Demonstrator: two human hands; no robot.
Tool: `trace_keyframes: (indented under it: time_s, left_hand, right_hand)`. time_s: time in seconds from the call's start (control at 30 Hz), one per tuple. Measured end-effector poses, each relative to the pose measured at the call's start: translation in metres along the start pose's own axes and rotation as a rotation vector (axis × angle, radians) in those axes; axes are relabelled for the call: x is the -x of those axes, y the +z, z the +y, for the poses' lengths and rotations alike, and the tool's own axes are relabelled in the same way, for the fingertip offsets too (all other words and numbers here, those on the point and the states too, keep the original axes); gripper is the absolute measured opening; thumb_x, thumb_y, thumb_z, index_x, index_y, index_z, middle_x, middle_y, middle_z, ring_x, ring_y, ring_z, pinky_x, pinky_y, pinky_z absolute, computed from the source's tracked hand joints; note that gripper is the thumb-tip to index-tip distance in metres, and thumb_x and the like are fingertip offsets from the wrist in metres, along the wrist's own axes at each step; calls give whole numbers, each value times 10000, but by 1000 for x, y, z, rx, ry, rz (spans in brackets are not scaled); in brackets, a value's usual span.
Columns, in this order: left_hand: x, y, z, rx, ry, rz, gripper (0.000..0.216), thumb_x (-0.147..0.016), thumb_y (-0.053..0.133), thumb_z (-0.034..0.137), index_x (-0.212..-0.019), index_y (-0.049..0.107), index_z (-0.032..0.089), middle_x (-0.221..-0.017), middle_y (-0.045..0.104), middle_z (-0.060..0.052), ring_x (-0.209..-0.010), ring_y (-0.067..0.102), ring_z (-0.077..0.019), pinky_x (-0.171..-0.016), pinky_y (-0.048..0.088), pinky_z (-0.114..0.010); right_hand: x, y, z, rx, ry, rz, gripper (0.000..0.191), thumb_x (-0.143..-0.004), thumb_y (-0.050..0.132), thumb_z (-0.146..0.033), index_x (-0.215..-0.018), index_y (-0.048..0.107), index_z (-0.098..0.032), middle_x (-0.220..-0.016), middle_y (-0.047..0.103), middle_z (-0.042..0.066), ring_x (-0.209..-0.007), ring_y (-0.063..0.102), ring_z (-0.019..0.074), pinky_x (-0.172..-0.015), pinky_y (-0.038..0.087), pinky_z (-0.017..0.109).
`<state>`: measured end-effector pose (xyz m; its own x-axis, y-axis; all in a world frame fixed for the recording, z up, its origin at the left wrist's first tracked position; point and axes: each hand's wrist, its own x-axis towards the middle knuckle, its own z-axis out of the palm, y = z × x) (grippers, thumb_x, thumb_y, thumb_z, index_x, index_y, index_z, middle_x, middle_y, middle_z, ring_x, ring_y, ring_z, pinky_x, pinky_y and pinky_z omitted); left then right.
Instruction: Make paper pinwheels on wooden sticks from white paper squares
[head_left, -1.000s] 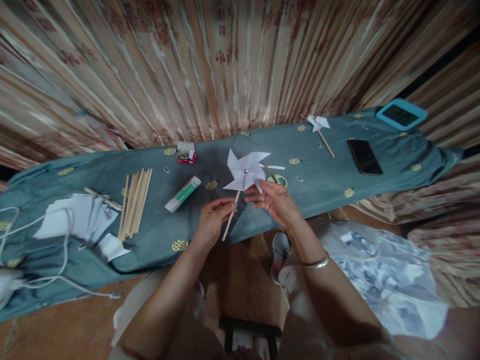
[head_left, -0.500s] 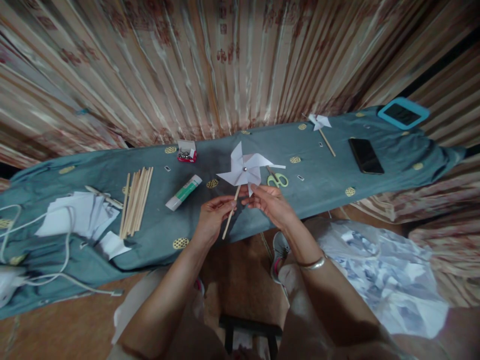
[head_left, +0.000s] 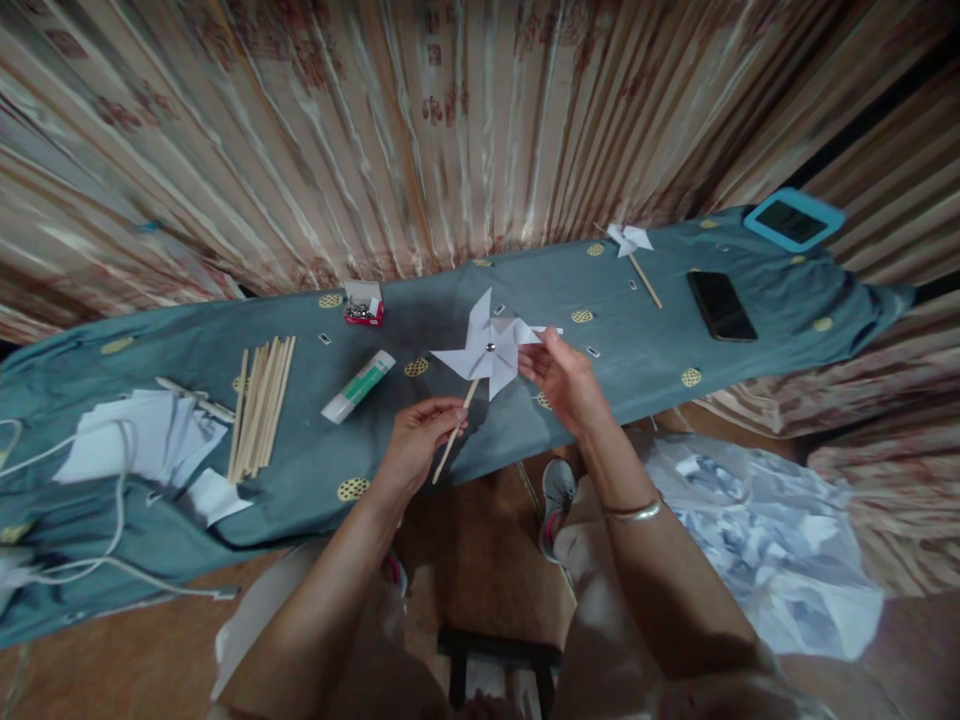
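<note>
A white paper pinwheel (head_left: 484,347) with a metal pin at its centre sits on a thin wooden stick (head_left: 452,440), held over the front edge of a cloth-covered table (head_left: 187,350). My left hand (head_left: 418,443) pinches the stick below the wheel. My right hand (head_left: 564,378) touches the right-hand blade of the wheel with its fingertips, fingers curled around the paper's edge.
On the teal cloth lie a bundle of wooden sticks (head_left: 259,403), a glue stick (head_left: 358,386), a small red box of pins (head_left: 363,304), a stack of white paper (head_left: 139,447), a white cable (head_left: 112,530), a second pinwheel (head_left: 632,246), a black phone (head_left: 721,305) and a blue-cased tablet (head_left: 793,220). Crumpled paper in a plastic bag (head_left: 757,540) lies on the floor at right.
My right hand has moved from below the pinwheel up to its right blade, now covering the scissors. The wheel has turned slightly. The left hand keeps hold of the stick.
</note>
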<state>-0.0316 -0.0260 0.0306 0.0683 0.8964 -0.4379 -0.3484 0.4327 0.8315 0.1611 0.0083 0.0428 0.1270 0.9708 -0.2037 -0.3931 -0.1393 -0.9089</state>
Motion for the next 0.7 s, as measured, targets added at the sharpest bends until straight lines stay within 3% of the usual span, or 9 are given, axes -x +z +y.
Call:
trace_keyframes:
  time_s: [0.1,0.17,0.27,0.43,0.7]
  left_hand:
    - [1,1,0,-47,-12,-31,331,-421,914,299,-663,747,147,-585,680,-8,-534,598,-91,-559,486,-199]
    - [2,2,-1,-78,-17,-52,318,-434,905,295,-665,749,143,-573,674,-10,-524,589,-90,-552,482,-200]
    - [3,3,-1,-99,-26,-69,303,-434,897,291,-654,749,143,-553,665,-10,-502,580,-91,-532,476,-204]
    - [3,4,-1,-97,-40,-60,314,-410,910,293,-639,748,153,-552,676,-11,-495,591,-94,-530,486,-202]
    - [4,5,-2,-95,-39,-83,326,-449,901,286,-707,753,153,-606,682,-8,-524,597,-96,-534,489,-213]
  right_hand:
    - [-7,-5,-7,68,-93,22,377,-698,754,-602,-880,740,-272,-978,751,44,-936,679,174,-770,545,296]
    - [-9,-7,-12,112,-108,-4,326,-699,767,-563,-844,756,-271,-921,758,34,-870,678,166,-722,542,287]
    - [-8,-7,-17,146,-78,-52,291,-630,837,-500,-789,769,-265,-800,752,8,-739,665,141,-668,537,276]
    - [-4,-5,-20,139,-28,-91,269,-535,897,-404,-711,768,-246,-763,756,-6,-692,655,122,-651,544,260]
    - [-3,-4,-18,126,-10,-91,189,-588,865,-339,-704,759,-234,-742,744,-4,-676,653,122,-663,557,274]
